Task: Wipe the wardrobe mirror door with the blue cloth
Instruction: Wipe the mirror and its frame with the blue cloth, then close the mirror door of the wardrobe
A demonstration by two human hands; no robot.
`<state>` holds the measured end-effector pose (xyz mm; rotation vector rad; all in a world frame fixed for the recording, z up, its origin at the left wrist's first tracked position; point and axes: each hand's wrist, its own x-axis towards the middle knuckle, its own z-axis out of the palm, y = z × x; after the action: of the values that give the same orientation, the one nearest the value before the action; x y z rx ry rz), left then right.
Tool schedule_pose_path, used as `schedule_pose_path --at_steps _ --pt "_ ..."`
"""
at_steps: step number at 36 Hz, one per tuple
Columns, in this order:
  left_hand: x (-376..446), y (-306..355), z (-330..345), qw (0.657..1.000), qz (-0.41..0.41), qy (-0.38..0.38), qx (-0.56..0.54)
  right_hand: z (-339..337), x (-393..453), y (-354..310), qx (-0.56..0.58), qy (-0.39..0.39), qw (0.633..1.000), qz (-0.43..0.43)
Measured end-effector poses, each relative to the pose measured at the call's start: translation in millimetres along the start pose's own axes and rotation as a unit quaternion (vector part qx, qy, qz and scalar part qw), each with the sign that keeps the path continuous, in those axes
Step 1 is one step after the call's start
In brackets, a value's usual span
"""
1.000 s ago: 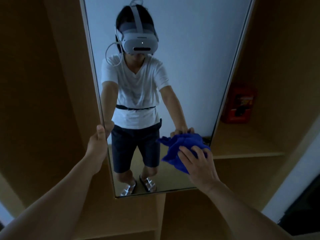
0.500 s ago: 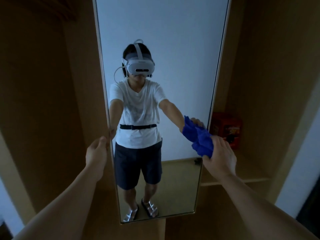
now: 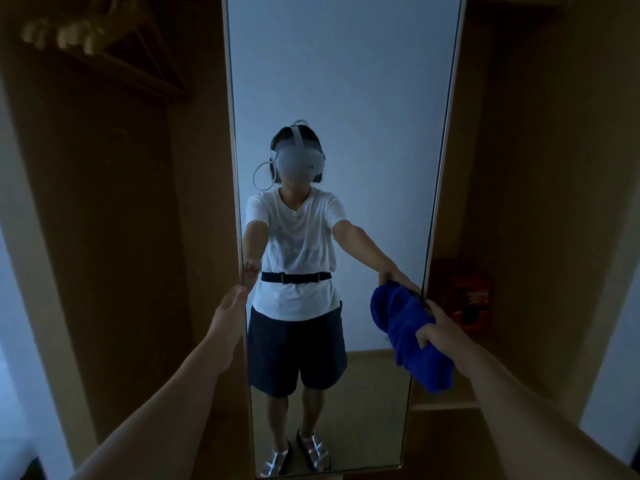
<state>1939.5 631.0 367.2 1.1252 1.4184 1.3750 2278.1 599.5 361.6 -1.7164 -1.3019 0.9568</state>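
Observation:
The tall mirror door [image 3: 346, 81] of the wooden wardrobe stands straight ahead, reflecting a person in a white shirt and dark shorts. My left hand [image 3: 230, 311] grips the mirror's left edge at about waist height. My right hand [image 3: 440, 329] holds the bunched blue cloth [image 3: 408, 337] against the glass close to the mirror's right edge. The cloth hides most of my right fingers.
Open wardrobe compartments flank the mirror. Wooden hangers [image 3: 86, 32] hang on a rail at the upper left. A red box [image 3: 467, 296] sits on a shelf [image 3: 446, 405] just right of the mirror, behind my right hand. A pale wall [image 3: 609, 393] shows at far right.
My view has tilted up, showing more of the mirror. The cloth moved from the lower middle of the glass up and right to the right edge. My left hand kept its grip.

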Motion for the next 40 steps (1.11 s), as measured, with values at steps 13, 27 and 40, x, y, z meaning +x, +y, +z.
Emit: schedule_pose_path --at_steps 13,27,40 --pt "-10.0 1.2 -0.2 0.999 0.025 -0.021 0.043 9.0 21.1 4.1 0.038 -0.004 0.999 0.014" --pt "-5.0 7.2 6.7 0.998 0.024 -0.004 0.061 -14.9 14.0 12.4 -0.005 -0.03 0.999 0.036" --pt "-48.4 -15.3 41.8 0.982 0.086 0.135 0.1 -14.5 -22.7 17.6 0.012 -0.024 0.999 0.031"
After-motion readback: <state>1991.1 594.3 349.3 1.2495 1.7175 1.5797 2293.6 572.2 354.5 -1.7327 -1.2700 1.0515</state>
